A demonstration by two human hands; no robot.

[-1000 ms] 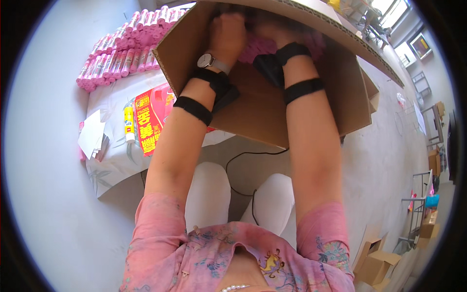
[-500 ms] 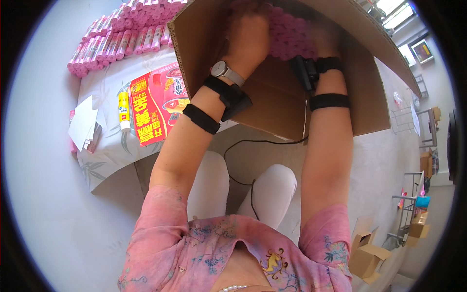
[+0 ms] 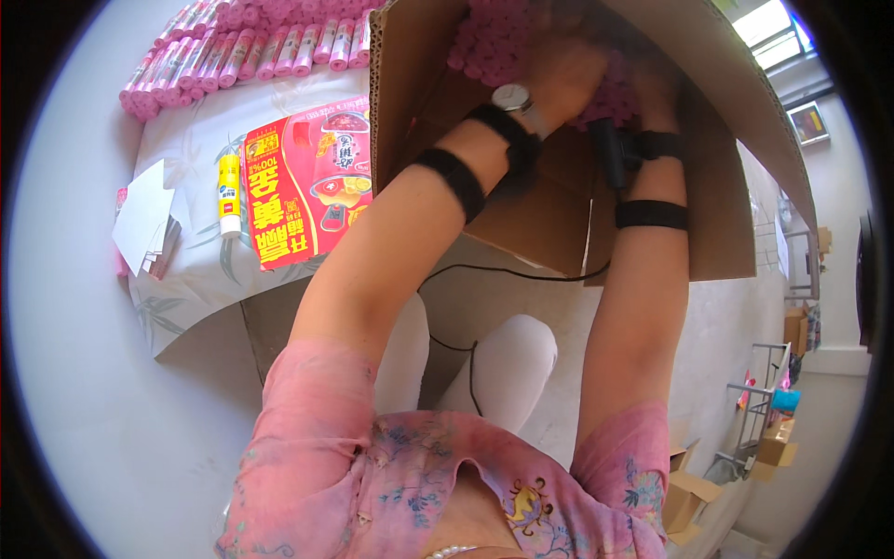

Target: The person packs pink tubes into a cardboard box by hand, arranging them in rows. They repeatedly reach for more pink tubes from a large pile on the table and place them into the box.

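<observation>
Well inside the cardboard box [image 3: 712,247], pink rolls [image 3: 489,45] lie left of the left hand [image 3: 570,79] and between it and the right hand [image 3: 656,101]; blurred, neither grip shows whether it's spread or pinching: I cannot tell.

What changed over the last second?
Left hand and right hand shifted right inside the carton; pink rolls now show left of the left hand. More of the red package is uncovered. Any grip or release: fingers too blurred to tell. Unchanged: yellow glue stick beside the package.

Table [image 3: 200,291], left: stacked rolls [image 3: 265,51], far; glue stick [image 3: 229,196] left of flat packet [image 3: 317,186], near. Right: carton [image 3: 545,210] containing more rolls [image 3: 489,42].
</observation>
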